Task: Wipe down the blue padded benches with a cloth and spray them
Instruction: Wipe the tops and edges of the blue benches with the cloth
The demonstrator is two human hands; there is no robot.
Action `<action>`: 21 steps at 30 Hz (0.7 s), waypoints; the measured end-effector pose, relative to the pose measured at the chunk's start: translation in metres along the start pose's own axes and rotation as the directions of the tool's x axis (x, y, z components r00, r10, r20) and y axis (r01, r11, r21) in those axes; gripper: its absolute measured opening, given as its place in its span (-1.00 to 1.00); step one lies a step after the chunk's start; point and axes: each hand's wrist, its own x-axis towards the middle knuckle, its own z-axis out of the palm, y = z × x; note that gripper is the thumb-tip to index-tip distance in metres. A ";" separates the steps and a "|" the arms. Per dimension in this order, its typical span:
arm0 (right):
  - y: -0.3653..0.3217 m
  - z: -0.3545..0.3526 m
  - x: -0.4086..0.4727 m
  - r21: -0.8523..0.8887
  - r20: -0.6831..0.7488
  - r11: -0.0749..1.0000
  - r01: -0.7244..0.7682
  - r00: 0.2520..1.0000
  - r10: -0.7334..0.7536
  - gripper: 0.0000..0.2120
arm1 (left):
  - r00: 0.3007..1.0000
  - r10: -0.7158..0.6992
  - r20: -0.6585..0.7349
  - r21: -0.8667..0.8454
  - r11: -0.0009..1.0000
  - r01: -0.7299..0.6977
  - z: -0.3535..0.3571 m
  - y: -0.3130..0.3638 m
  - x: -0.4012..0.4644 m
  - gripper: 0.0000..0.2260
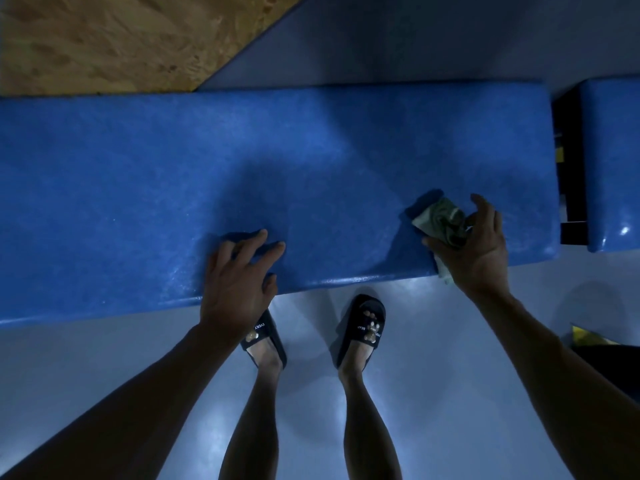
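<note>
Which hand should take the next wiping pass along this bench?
Right. The right hand already grips the green cloth on the blue bench; the left hand only rests there, holding nothing.

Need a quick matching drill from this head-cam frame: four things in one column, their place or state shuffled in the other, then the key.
Column 1
1. left hand
2. right hand
3. cloth
4. second bench

Column 2
A. crumpled, greenish, on the long bench near its right end
B. fingers spread, resting on the bench's near edge, holding nothing
C. at the frame's right edge, past a dark gap
D. gripping the cloth

Pairs: 1-B, 2-D, 3-A, 4-C
</note>
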 end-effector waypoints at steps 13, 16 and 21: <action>-0.129 0.107 -0.108 -0.046 0.165 0.803 0.594 0.797 -0.580 -0.82 | 0.997 0.001 0.074 0.036 0.999 -0.004 -0.007 -0.003 0.006 -0.50; -0.086 0.074 -0.070 -0.150 0.203 0.758 0.634 0.770 -0.604 -0.80 | 0.999 0.003 0.044 0.011 1.000 -0.003 -0.006 -0.004 0.008 -0.53; -0.004 0.010 -0.007 -0.347 -0.049 0.931 0.111 0.989 -0.136 -0.65 | 1.000 0.004 0.027 -0.013 1.000 -0.003 -0.005 -0.006 0.007 -0.55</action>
